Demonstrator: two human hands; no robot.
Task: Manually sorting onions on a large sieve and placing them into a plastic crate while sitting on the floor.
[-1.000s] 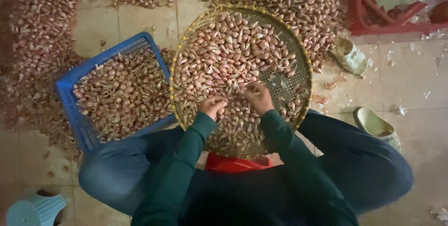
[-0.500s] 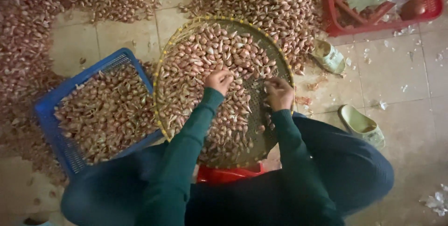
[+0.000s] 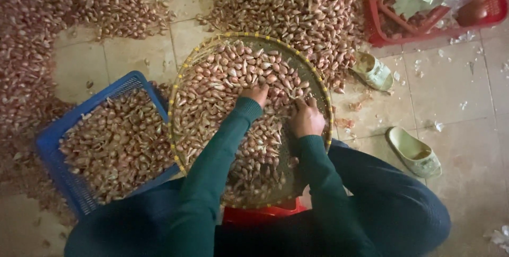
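While the blue plastic crate (image 3: 53, 145) at lower left is already quite full, the round woven bamboo tray (image 3: 318, 84) at centre holds many small pinkish shallot bulbs (image 3: 222, 84), where the left hand (image 3: 255, 93) and the right hand (image 3: 306, 119) rest with fingers curled, and I cannot tell if they grip any.

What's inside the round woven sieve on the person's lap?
The round woven sieve holds a heap of shallot bulbs. The left hand and right hand rest in them. Bare mesh shows by the right hand; the sleeves hide bulbs beneath.
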